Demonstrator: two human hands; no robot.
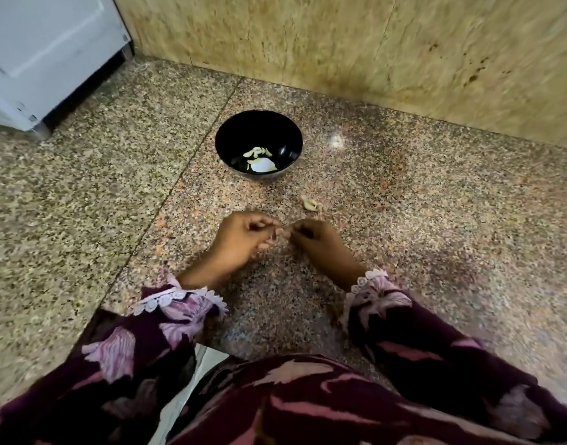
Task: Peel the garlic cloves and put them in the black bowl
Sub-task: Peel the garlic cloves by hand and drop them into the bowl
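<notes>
We look down at a speckled stone counter (404,220). Our left hand (243,239) and right hand (314,240) meet fingertip to fingertip at centre, fingers curled, apparently pinching a small clove between them, though it is too hidden to be sure. The bowl (231,136) sits at twelve o'clock, with peeled cloves (258,152) inside. A scrap, perhaps skin (311,203), lies at one o'clock. We judge we should hold one end steady and pull the skin away.

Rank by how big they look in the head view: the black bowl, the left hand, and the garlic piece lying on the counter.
1. black bowl
2. left hand, though it looks close to the bowl and sits nearer the camera, so this is unsure
3. garlic piece, clearly smallest
</notes>
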